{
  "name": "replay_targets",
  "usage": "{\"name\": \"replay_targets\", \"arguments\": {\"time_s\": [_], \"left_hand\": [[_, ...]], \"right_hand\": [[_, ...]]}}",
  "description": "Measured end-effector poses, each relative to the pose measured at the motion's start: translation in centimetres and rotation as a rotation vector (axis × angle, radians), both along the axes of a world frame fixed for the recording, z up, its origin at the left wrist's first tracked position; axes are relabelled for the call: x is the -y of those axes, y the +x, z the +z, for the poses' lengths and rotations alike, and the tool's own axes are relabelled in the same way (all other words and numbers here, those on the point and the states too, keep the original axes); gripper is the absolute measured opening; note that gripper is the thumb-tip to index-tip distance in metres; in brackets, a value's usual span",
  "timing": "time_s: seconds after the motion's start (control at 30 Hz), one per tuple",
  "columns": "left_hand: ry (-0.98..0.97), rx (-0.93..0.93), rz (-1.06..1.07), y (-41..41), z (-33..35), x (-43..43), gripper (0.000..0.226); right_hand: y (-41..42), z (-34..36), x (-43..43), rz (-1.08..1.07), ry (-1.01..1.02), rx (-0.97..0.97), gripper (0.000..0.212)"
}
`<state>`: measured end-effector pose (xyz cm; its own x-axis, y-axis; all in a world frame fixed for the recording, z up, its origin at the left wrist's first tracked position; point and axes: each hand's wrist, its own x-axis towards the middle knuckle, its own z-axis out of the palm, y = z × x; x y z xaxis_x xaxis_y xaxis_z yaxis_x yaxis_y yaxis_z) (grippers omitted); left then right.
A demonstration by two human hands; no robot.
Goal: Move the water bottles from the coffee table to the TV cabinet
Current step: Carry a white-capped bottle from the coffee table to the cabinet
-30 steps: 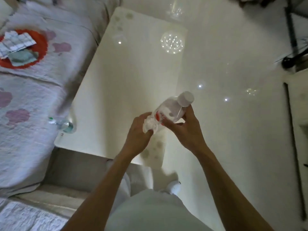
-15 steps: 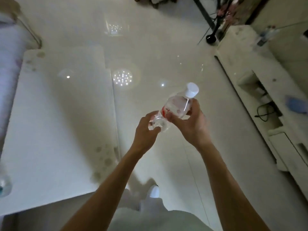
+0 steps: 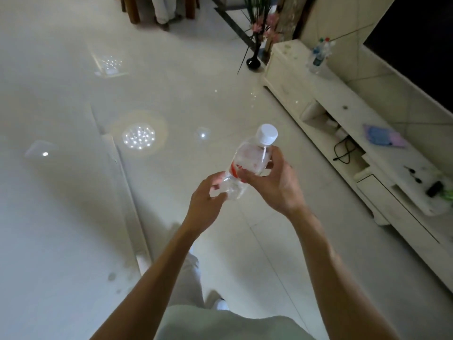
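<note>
Overhead, from the head view, a clear water bottle with a red label and a white cap is held in the air in front of the body, tilted so that the cap points up and to the right. Its middle is clasped by the right grip, the thumb laid across the label and the fingers curled behind the neck side. Its lower end is grasped by the left grip, whose fingers are bent round the base and partly seen through the plastic. The bottle is carried over the glossy floor, between the coffee table's tabletop on the left and the TV cabinet on the right, touching neither.

At the far end of the cabinet top, a small group of bottles is seen standing upright close to the wall; their number cannot be told. Nearer along the same top, a blue and pink cloth is laid flat, and a small dark object is seen toward the near end. A black cable is looped in an open compartment below the top. A dark screen is mounted above the cabinet. A black vase with thin leaves and pink flowers is set on the floor just beyond the cabinet's far end. A white shoe is seen on the floor below the arms.
</note>
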<state>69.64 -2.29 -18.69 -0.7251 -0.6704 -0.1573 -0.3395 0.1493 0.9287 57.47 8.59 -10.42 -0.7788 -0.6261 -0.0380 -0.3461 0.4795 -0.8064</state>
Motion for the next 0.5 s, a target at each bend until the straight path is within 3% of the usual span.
{"name": "replay_targets", "arguments": {"time_s": [0.5], "left_hand": [[-0.019,-0.039,-0.168,-9.3,1.0,23.7,0.033]], "right_hand": [[-8.2,0.5,21.4,-0.106,0.003,0.035,0.07]]}}
